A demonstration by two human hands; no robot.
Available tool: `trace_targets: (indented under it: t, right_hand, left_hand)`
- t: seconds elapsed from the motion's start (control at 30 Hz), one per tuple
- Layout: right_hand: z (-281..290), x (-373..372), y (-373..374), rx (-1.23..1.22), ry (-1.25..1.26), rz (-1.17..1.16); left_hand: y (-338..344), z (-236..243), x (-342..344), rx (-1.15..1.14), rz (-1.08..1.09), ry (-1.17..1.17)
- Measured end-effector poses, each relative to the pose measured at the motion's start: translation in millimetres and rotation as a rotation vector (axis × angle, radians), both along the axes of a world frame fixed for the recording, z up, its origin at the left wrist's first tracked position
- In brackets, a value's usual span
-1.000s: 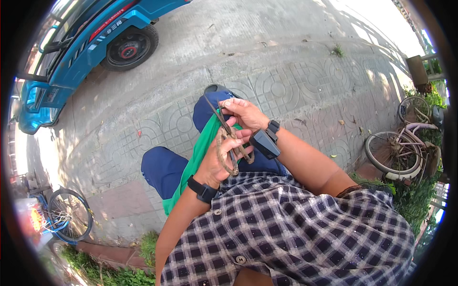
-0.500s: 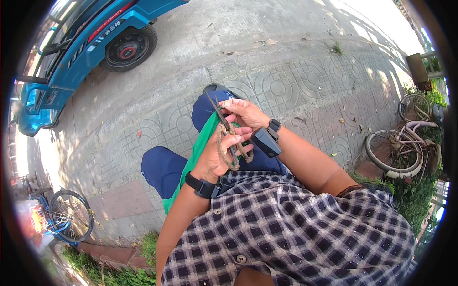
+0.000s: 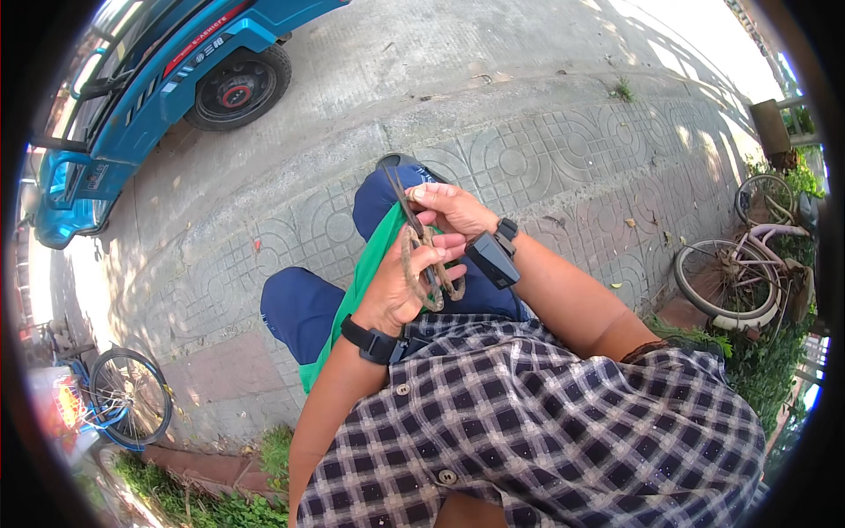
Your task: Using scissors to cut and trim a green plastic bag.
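My left hand is closed round a pair of scissors with thick, tan-wrapped loop handles lying across its palm and fingers. The dark blades point away from me and slightly left, slightly parted at the tips. Beside the blades, my right hand has thumb and fingertips pinched together; what lies between them is too small to make out. A green cloth runs over my lap from under my left forearm up to the blades, its upper end partly hidden by the hands.
Both hands are above my knees, in blue trousers. Patterned paving surrounds me. A blue cargo tricycle stands far left, a bicycle wheel near left. On the right, a pale bicycle leans by green plants.
Almost nothing differs. Both hands and the scissors keep their place, with only a very slight shift of the blades and the right wrist.
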State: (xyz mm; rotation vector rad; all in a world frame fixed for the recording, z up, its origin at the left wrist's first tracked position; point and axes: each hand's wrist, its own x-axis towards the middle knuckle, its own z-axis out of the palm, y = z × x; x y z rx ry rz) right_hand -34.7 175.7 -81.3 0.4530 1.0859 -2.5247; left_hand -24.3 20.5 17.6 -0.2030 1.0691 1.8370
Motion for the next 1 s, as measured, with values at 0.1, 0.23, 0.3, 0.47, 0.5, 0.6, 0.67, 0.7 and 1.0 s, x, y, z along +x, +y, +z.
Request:
trace_targets:
  t: [0.1, 0.23, 0.3, 0.47, 0.5, 0.6, 0.67, 0.7, 1.0]
  right_hand:
    - [14, 0, 0, -0.011, -0.025, 0.027]
    - [6, 0, 2, -0.033, -0.006, 0.031]
    - [12, 0, 2, -0.104, -0.015, 0.019]
    - [6, -1, 6, -0.221, 0.009, -0.049]
    - [5, -1, 7, -0.240, 0.008, -0.116]
    - [-4, 1, 33, -0.088, -0.085, -0.102]
    - [-14, 7, 54, -0.016, -0.121, -0.104]
    - [-20, 11, 67, 0.086, -0.169, -0.114]
    - [-48, 49, 140, 0.595, -0.348, -0.097]
  left_hand:
    - [0, -1, -3, -0.019, 0.008, 0.027]
    - [0, -1, -3, 0.010, 0.005, 0.009]
    - [-1, 0, -4, 0.005, 0.001, 0.016]
    - [-5, 0, -3, -0.018, 0.045, 0.045]
    - [-8, 2, -3, -0.012, 0.045, 0.045]
    - [-20, 10, 0, 0.014, 0.023, 0.019]
    - [-39, 13, 3, 0.015, 0.037, 0.077]
    - [-47, 17, 4, -0.011, 0.062, 0.106]
    - [-152, -13, 12, 0.055, 0.433, 0.222]
